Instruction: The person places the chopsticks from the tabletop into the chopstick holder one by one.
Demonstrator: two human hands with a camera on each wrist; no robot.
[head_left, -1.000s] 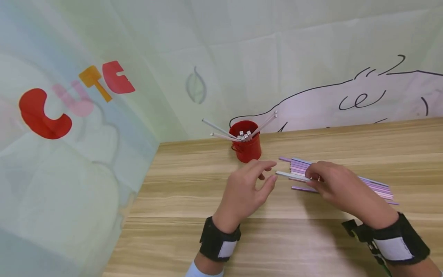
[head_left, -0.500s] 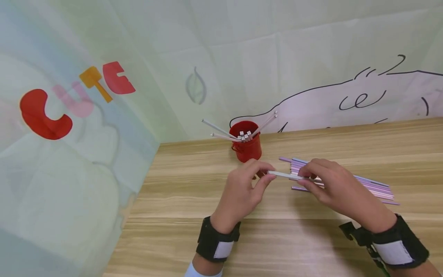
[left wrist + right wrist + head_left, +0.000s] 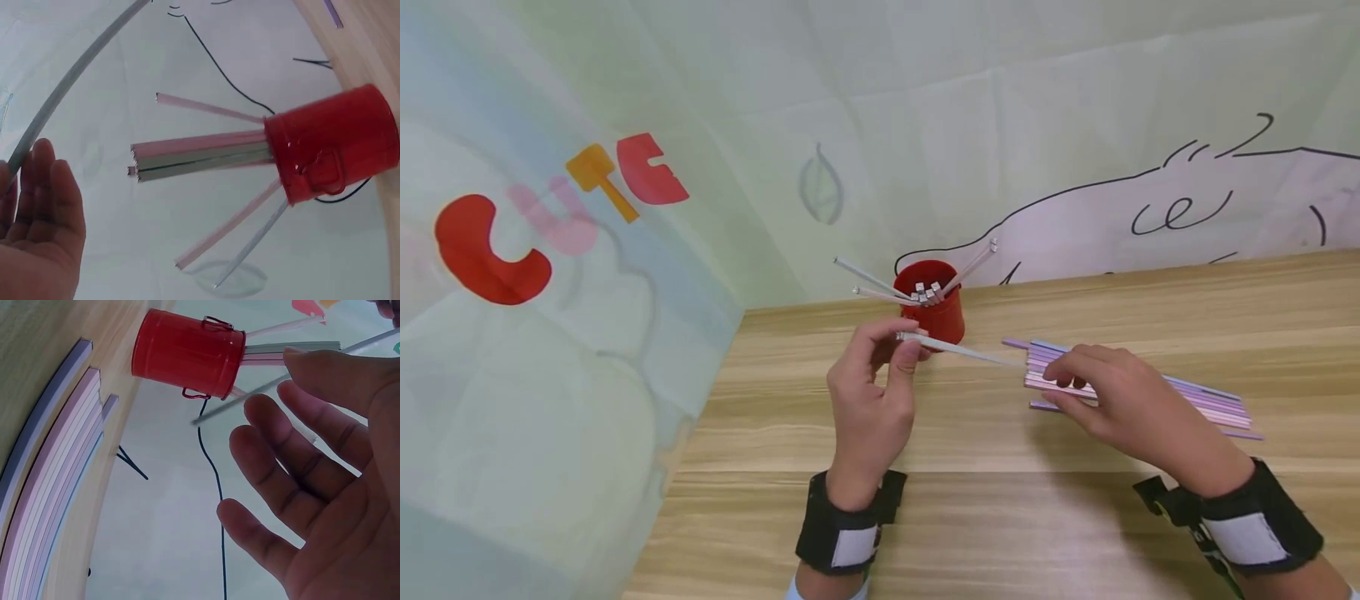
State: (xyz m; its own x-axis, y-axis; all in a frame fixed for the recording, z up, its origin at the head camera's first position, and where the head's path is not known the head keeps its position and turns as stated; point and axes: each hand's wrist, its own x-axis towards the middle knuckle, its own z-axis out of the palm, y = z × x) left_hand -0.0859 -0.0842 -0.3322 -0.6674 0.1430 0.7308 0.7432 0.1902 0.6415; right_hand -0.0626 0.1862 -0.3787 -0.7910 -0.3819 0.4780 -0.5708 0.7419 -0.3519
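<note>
The stick [image 3: 958, 347] is slim, straight-edged and pale grey-green in the head view; the left wrist view shows it darker and bowed. It is in the air, in front of the lower part of the bucket [image 3: 951, 321] as the head camera sees it. The left hand [image 3: 874, 396] pinches it near one end between thumb and fingertips, so most of its length runs free toward the right hand [image 3: 1123, 396]. That hand holds nothing: its fingers are loosely bent and spread apart, over the row [image 3: 1213, 406] of sticks, with the held stick's far end just short of them.

The bucket is red, round and glossy, with small loops on its side. Pink and grey-green sticks [image 3: 200, 156] stand in it, some gathered in a tight bunch, others leaning out over the rim to both sides; their ends look square and silvery.

The row is purple, pink, white and blue, flat and side by side, with a lone purple stick [image 3: 1042, 406] just beside it. The table [image 3: 1000, 517] has streaked, pale wood grain. Behind is a creased, printed backdrop [image 3: 910, 167]. Each wrist wears a black band [image 3: 1262, 525] with a white patch.
</note>
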